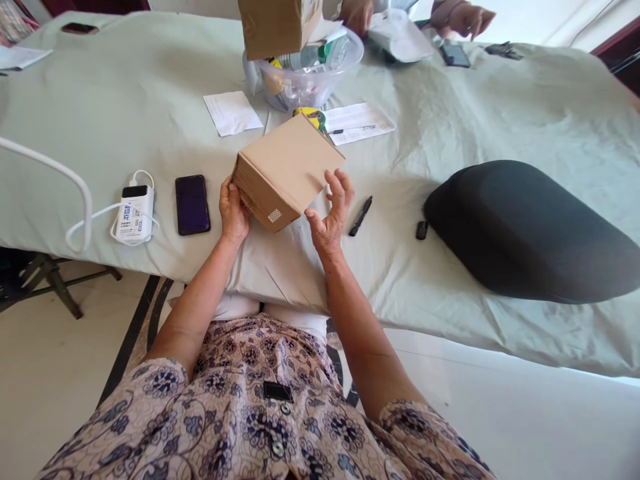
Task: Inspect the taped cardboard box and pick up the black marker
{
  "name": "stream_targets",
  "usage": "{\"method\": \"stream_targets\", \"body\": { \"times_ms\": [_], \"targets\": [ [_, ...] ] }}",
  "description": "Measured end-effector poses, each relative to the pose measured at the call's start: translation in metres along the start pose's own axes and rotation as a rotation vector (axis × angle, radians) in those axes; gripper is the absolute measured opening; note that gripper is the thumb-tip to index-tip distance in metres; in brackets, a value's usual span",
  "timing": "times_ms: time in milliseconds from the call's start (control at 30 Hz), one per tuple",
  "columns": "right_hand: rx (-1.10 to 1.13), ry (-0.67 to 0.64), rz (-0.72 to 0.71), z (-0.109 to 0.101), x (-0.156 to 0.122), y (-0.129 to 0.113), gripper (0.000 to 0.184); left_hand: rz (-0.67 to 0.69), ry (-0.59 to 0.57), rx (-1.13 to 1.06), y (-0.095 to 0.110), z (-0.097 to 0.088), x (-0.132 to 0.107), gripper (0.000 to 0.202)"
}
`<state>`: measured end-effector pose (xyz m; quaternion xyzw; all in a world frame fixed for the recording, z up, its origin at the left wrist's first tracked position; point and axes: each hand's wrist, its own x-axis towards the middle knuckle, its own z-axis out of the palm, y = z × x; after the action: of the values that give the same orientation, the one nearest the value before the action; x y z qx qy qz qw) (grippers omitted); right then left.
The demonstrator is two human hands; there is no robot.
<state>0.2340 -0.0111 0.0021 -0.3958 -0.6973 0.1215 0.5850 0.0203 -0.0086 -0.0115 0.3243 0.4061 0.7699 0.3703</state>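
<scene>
The left hand pinches a smooth, oblong cardboard box. The right hand spreads curved fingers beside it

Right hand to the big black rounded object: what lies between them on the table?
In the head view, a black pen lies nearer the right hand, and a small black item beside the rounded object.

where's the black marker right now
In the head view, the black marker lies on the tablecloth, just right of the right hand and left of the large black object.
</scene>
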Motion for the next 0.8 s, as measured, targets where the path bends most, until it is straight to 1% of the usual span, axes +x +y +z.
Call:
{"method": "stream_targets", "body": {
  "times_ms": [133,267,333,400,467,533,633,733,800],
  "targets": [
    [0.008,0.012,-0.017,-0.001,0.002,0.006,0.078,-0.004,-0.026,-0.054,0.001,-0.002,0.002,0.065],
    [0.046,0.066,0.05,-0.001,0.004,0.014,0.065,-0.009,-0.034,-0.117,0.0,-0.005,0.006,0.063],
    [0.077,0.126,0.134,-0.002,0.006,0.019,0.061,-0.025,-0.042,-0.13,0.002,-0.006,0.007,0.063],
    [0.131,0.204,0.249,-0.004,0.008,0.023,0.063,-0.057,-0.061,-0.141,0.004,-0.006,0.006,0.061],
    [0.224,0.276,0.375,-0.006,0.011,0.027,0.065,-0.086,-0.076,-0.162,0.007,-0.006,0.004,0.057],
    [0.335,0.314,0.497,-0.01,0.015,0.029,0.063,-0.111,-0.079,-0.18,0.009,-0.005,0.002,0.051],
    [0.474,0.343,0.601,-0.014,0.018,0.029,0.059,-0.176,-0.062,-0.194,0.011,-0.004,0.001,0.04],
    [0.535,0.353,0.606,-0.015,0.02,0.027,0.06,-0.299,-0.032,-0.209,0.01,-0.004,0.003,0.027],
    [0.541,0.32,0.591,-0.013,0.02,0.025,0.062,-0.393,-0.012,-0.227,0.01,-0.007,0.007,0.022]
  ]
}}
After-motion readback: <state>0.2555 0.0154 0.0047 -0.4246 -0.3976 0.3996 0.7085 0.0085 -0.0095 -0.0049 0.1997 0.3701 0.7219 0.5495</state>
